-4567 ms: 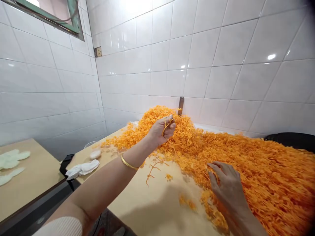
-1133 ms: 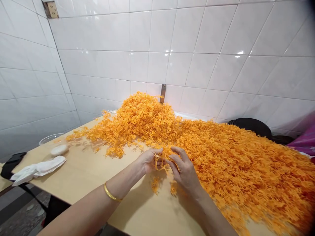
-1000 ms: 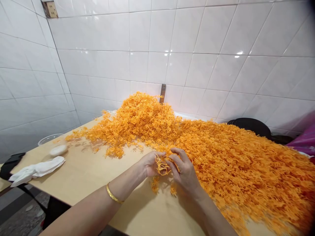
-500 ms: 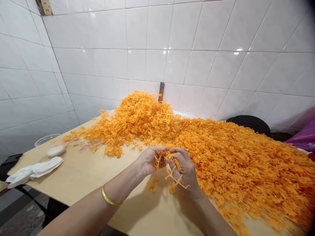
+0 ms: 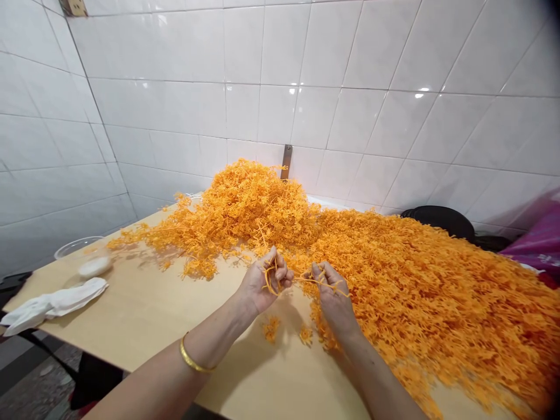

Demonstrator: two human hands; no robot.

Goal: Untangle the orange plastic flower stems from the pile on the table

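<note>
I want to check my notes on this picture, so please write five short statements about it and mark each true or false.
1. The left hand holds orange strands. True.
2. The right hand is empty. False: the right hand grips strands too.
3. The bracelet is on the right arm. False: the bracelet is on the left.
4. A white cloth lies on the table. True.
5. The discs are red. False: the discs are black.
</note>
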